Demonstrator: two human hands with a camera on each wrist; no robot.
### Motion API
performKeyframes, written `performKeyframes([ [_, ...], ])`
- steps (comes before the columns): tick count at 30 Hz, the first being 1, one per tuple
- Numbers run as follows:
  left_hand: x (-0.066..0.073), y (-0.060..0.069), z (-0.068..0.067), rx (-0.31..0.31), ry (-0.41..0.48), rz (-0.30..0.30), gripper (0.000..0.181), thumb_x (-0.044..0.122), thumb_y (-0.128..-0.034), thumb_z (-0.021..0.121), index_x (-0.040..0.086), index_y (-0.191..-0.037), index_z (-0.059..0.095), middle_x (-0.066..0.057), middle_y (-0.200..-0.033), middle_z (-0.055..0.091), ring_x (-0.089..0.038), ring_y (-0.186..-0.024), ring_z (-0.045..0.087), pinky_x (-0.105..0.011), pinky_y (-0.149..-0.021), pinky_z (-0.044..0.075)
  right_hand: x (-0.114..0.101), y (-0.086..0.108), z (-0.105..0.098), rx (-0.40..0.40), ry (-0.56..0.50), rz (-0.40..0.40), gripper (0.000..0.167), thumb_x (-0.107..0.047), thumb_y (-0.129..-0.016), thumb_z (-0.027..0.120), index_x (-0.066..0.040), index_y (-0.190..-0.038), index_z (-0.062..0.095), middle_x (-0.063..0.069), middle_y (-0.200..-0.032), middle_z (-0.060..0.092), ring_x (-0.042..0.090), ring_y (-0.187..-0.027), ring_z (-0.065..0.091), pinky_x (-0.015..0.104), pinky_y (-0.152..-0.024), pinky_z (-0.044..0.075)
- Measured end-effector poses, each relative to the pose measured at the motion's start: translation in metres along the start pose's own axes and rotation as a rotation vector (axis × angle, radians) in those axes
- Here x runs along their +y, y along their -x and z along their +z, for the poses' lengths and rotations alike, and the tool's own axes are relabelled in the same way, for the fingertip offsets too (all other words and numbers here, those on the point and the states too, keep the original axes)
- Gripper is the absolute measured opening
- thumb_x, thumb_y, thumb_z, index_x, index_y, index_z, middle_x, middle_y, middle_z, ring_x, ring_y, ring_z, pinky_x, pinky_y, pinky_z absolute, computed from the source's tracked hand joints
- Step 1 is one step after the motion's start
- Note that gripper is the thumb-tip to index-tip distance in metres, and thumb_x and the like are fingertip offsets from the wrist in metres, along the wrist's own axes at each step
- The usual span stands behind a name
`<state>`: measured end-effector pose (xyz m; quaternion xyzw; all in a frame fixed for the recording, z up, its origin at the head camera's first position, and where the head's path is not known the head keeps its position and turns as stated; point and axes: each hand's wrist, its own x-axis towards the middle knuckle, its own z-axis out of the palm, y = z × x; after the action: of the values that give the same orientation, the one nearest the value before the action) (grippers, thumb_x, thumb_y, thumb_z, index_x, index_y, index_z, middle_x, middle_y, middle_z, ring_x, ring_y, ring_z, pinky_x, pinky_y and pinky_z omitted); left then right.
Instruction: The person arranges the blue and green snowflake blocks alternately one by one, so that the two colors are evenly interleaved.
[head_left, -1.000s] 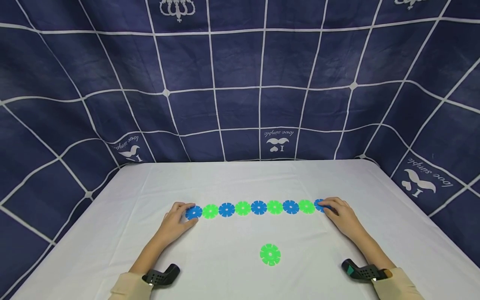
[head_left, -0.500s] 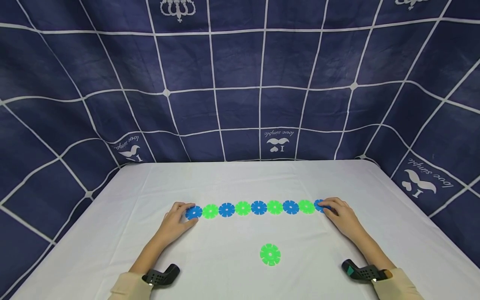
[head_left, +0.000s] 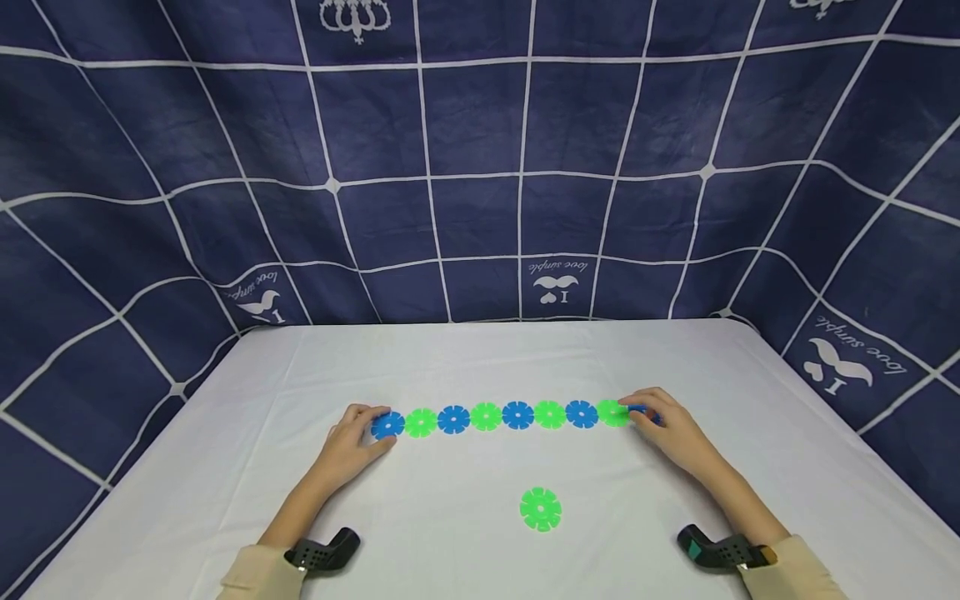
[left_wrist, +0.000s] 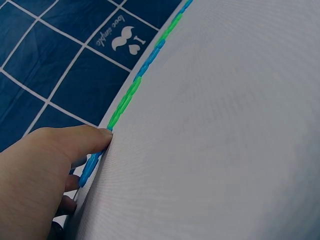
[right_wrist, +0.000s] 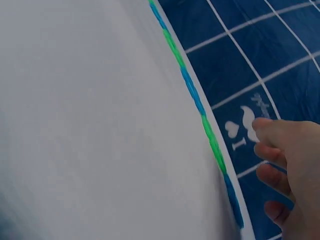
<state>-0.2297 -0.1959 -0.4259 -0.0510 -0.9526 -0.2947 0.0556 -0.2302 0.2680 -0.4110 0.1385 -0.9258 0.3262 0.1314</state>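
A row of slotted plastic snowflake discs, blue and green by turns, lies across the white table. The left hand [head_left: 347,448] holds the blue disc [head_left: 388,425] at the row's left end, its thumb on the near edge and its fingers on the far side. Over the right-end blue disc [right_wrist: 232,200] hovers the right hand [head_left: 678,433]. In the right wrist view its fingers [right_wrist: 272,177] are loosely bent, apart from the row, and hold nothing. Beside that end disc lies a green disc [head_left: 612,413]. The right hand partly hides the end disc in the head view.
A single loose green disc [head_left: 540,509] lies nearer the person, between the forearms. The white-covered table [head_left: 450,358] ends at a dark blue curtain [head_left: 480,217] with white grid lines. Each wrist wears a black strapped device [head_left: 326,552].
The right hand has let go of the right-end blue disc, risen and shifted slightly left. The left hand and the row have not visibly moved.
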Motion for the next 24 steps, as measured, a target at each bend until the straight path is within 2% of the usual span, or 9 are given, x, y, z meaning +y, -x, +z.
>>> performKeyframes([
  [7, -0.001, -0.001, -0.001, 0.002, -0.002, 0.003, 0.053, 0.032, -0.0823, 0.063, 0.009, -0.128, 0.05, -0.015, -0.122, 0.045, -0.036, -0.112, 0.046, -0.053, -0.091, 0.035, -0.03, 0.002, 0.014, -0.13, -0.115, -0.105, 0.021, -0.018, -0.087, 0.06, -0.018, -0.108, 0.064, -0.002, -0.108, 0.058, 0.002, -0.077, 0.044, 0.021, -0.063, 0.038],
  [15, -0.001, -0.001, 0.0, 0.002, 0.007, 0.005, 0.053, 0.032, -0.082, 0.063, 0.009, -0.128, 0.05, -0.015, -0.122, 0.046, -0.035, -0.113, 0.046, -0.053, -0.091, 0.035, -0.058, 0.013, 0.031, -0.315, -0.219, -0.146, 0.025, -0.026, -0.086, 0.061, -0.02, -0.111, 0.062, -0.003, -0.105, 0.057, 0.003, -0.08, 0.046, 0.021, -0.068, 0.039],
  [19, -0.001, 0.0, 0.001, 0.004, 0.006, 0.004, 0.052, 0.031, -0.0821, 0.063, 0.009, -0.127, 0.051, -0.015, -0.122, 0.046, -0.036, -0.113, 0.046, -0.053, -0.091, 0.035, -0.066, 0.019, 0.039, -0.373, -0.262, -0.181, 0.026, -0.029, -0.085, 0.062, -0.021, -0.11, 0.061, -0.005, -0.105, 0.057, 0.005, -0.081, 0.048, 0.019, -0.071, 0.04],
  [24, -0.001, 0.0, 0.001, 0.007, 0.003, 0.008, 0.052, 0.031, -0.0822, 0.063, 0.009, -0.127, 0.051, -0.015, -0.122, 0.045, -0.035, -0.113, 0.046, -0.052, -0.091, 0.035, -0.072, 0.025, 0.048, -0.463, -0.311, -0.173, 0.027, -0.029, -0.085, 0.062, -0.024, -0.112, 0.06, -0.006, -0.102, 0.055, 0.007, -0.082, 0.048, 0.018, -0.072, 0.04],
])
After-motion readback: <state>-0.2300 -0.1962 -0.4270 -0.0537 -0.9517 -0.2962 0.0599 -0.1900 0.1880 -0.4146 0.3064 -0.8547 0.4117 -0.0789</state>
